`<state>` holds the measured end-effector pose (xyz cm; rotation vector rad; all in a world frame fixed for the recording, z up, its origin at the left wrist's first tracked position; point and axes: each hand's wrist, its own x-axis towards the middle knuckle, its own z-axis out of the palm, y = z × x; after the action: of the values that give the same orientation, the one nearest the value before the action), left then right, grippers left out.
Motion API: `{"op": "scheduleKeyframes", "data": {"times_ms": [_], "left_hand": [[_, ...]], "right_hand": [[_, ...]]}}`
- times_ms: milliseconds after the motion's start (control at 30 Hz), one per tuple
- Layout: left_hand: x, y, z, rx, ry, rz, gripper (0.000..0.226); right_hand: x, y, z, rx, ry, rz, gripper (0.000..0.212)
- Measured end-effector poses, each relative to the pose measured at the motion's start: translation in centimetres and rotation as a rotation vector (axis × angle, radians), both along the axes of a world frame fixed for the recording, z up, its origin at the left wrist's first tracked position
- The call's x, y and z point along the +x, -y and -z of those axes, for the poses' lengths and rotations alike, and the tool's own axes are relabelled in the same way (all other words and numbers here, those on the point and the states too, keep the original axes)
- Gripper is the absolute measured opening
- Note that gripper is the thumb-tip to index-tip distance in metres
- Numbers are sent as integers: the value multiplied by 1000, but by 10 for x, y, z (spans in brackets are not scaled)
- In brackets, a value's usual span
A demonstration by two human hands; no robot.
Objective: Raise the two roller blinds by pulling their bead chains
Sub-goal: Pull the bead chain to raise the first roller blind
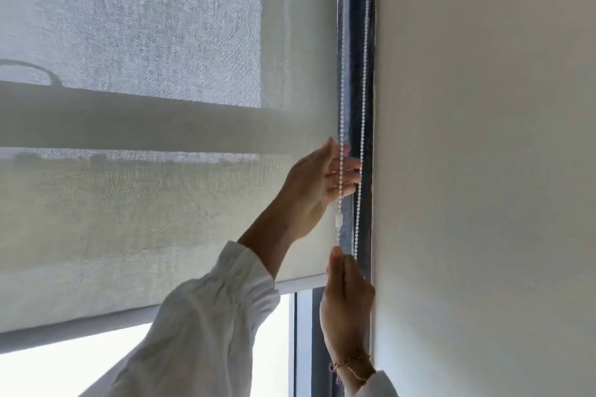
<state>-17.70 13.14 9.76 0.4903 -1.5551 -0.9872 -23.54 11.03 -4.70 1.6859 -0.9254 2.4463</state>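
**Operator A:** Where the plain off-white wall [483, 138] fills the right side, what lies left of it?

**Operator B:** A translucent beige woven roller blind [145, 187] covers most of the window. Its pale bottom bar [96, 322] sits low, with bright glass exposed beneath. A dark window frame [353, 42] runs vertically between blind and wall.

**Operator A:** Position of the chain?

**Operator B:** The white plastic bead chain [363, 106] hangs in two strands in front of the dark frame, just beside the wall edge. A white oblong connector [339, 220] sits on the left strand.

**Operator A:** State of the hands?

**Operator B:** The left hand [317, 184], in a loose white sleeve [200, 325], is raised beside the left strand; its fingers [350, 166] are spread apart, and the strand crosses in front of them. The right hand [346, 306], lower, wearing a thin beaded bracelet [350, 361], has its fingers [337, 255] pinched together on the chain below the connector.
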Motion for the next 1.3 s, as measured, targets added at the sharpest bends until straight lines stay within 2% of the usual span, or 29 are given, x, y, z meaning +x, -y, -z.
{"op": "scheduleKeyframes", "data": {"times_ms": [67,167,233,333,400,500,733,900,967,1033,1100,1300], "left_hand": [[-6,-2,-6,9,-53,-23,32],[-12,6,2,-113,-144,-94,37],[-9,10,8,-157,-226,-58,39],[-3,15,11,-143,-294,-7,42],[0,17,14,-122,-322,-7,39],[-1,16,23,-104,-319,-11,37],[-17,7,69,-3,-282,62,38],[-2,10,91,87,-238,51,37],[4,10,93,99,-228,47,37],[7,8,91,106,-212,45,37],[6,7,90,109,-196,50,38],[12,9,79,126,-135,48,38]], "right_hand": [[5,0,-2,0,-7,-38,37],[8,8,-3,-21,-52,-90,38],[4,17,-3,4,-31,-226,42],[-7,29,-14,161,142,-408,46],[-19,34,-30,225,242,-427,49],[-33,36,-64,238,257,-501,51],[-37,16,-137,123,175,-784,39],[-28,4,-167,272,43,-974,30],[-22,-1,-180,338,66,-1039,28],[-16,-3,-192,392,122,-1029,32],[-10,-3,-201,409,170,-928,39],[6,-4,-201,134,248,-581,46]]}}
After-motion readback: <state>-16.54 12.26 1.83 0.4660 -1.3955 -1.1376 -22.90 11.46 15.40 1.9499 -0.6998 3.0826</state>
